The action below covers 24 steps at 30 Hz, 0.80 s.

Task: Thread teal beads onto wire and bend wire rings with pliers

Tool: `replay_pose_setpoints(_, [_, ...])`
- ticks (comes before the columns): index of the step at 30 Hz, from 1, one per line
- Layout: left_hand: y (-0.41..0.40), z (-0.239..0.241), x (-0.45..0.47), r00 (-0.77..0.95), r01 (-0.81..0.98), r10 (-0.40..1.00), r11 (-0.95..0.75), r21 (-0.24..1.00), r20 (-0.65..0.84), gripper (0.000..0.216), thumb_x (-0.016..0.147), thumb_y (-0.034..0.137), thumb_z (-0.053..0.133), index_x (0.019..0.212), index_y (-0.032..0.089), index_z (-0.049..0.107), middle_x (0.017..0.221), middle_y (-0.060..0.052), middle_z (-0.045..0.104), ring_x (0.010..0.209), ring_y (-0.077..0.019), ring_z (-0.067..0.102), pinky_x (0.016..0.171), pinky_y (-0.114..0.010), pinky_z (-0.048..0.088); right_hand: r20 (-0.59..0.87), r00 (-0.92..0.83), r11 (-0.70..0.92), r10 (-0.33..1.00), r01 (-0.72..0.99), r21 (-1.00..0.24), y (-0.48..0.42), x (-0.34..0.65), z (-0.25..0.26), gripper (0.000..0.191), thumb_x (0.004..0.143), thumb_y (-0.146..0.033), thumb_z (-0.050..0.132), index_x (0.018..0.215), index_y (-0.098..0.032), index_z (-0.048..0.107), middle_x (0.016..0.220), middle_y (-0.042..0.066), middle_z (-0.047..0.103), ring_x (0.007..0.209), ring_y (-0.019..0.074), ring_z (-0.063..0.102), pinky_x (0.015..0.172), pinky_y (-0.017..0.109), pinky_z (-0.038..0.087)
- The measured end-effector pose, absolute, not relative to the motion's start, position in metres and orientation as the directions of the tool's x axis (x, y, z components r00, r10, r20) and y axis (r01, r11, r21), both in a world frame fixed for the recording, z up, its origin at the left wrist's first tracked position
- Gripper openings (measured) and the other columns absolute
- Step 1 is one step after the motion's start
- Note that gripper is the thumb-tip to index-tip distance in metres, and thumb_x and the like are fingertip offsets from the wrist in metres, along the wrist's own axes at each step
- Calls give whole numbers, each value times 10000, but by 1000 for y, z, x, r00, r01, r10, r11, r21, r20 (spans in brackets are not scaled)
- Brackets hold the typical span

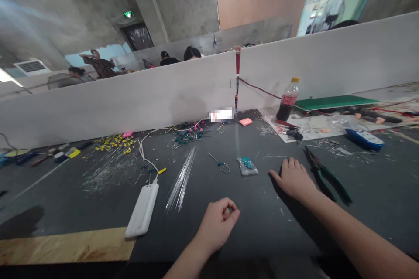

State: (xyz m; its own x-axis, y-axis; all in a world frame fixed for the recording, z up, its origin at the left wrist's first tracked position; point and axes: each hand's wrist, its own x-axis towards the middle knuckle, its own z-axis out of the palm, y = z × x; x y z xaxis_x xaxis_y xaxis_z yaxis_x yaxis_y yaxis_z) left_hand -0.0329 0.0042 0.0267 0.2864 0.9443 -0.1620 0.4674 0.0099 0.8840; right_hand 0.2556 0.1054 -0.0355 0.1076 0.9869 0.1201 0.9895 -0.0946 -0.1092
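Presently: left fingers [229, 202] curled to thumb; right fingers [296, 164] spread from thumb, near wire [276, 156]. Ideally, pinch one end, clear of pliers [317, 166].

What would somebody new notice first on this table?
Probably the bare left hand, loosely curled at front centre, and the bare right hand beside the green-handled metal pliers. Behind them, to the right, stands a clear plastic bottle with a yellow cap. Many small bright yellow pieces lie scattered on the left.
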Motion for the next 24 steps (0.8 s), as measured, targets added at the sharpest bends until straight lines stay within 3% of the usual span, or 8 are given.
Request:
replay_pose_setpoints(3, [3, 25, -32, 297, 469, 940, 7, 883, -165, 164, 811, 318, 548, 745, 170, 573, 512, 91, 280, 499, -98, 264, 506, -228, 222, 131, 60, -47, 990, 994, -95, 110, 243, -34, 786, 884, -535, 340, 1309, 121, 418, 1374, 376, 402, 1324, 452, 330, 1060, 581, 236])
replay_pose_setpoints(8, [2, 23, -33, 302, 474, 939, 1, 881, -164, 176, 819, 328, 541, 755, 168, 576, 521, 89, 276, 500, -97, 262, 503, -232, 215, 132, -80, 94, 988, 990, -104, 131, 232, -24, 635, 925, -477, 324, 1395, -56, 400, 1482, 199, 372, 1388, 336, 279, 1103, 556, 200])
replay_pose_setpoints(12, [2, 26, -35, 297, 473, 941, 3, 881, -163, 180, 819, 330, 544, 750, 167, 575, 526, 90, 269, 504, -95, 265, 508, -235, 218, 155, -81, 99, 985, 989, -113, 127, 236, -16, 524, 936, -334, 330, 1358, -42, 438, 1486, 212, 359, 1385, 350, 280, 1080, 546, 252])
replay_pose_setpoints(14, [1, 28, -34, 294, 461, 941, 16, 887, -170, 177, 813, 330, 549, 746, 167, 569, 523, 91, 263, 505, -94, 260, 511, -237, 218, 160, -106, 126, 981, 985, -122, 120, 240, -9, 429, 921, -247, 351, 1274, -84, 531, 1428, 181, 457, 1335, 299, 382, 1057, 435, 324])
replay_pose_setpoints(16, [1, 27, -33, 277, 410, 947, 35, 912, -161, 166, 807, 325, 554, 760, 166, 568, 532, 88, 280, 519, -95, 277, 526, -235, 234, 154, -111, 132, 982, 982, -134, 113, 244, -2, 336, 898, -197, 375, 1097, -145, 641, 1226, 146, 630, 1159, 257, 557, 937, 345, 423])
replay_pose_setpoints(18, [2, 24, -31, 235, 276, 956, 108, 955, -176, 140, 791, 309, 558, 801, 169, 569, 566, 80, 316, 538, -94, 300, 537, -227, 251, 146, -79, 101, 986, 984, -145, 106, 248, 4, 245, 862, -198, 438, 879, -185, 682, 947, 116, 713, 915, 248, 651, 763, 319, 466])
replay_pose_setpoints(20, [3, 19, -30, 210, 41, 943, 256, 966, -259, 139, 754, 279, 567, 844, 174, 559, 619, 66, 380, 535, -87, 309, 518, -218, 251, 143, -35, 58, 989, 986, -157, 102, 250, 10, 162, 811, -230, 530, 723, -202, 663, 751, 95, 701, 745, 251, 654, 630, 309, 441])
replay_pose_setpoints(24, [2, 18, -25, 321, -442, 882, 461, 769, -344, 245, 706, 279, 624, 898, 142, 557, 875, -63, 605, 664, -114, 515, 591, -234, 372, 160, -29, 62, 987, 976, -206, 89, 240, 18, 287, 851, -351, 528, 628, -207, 635, 596, 84, 653, 615, 246, 632, 565, 311, 418])
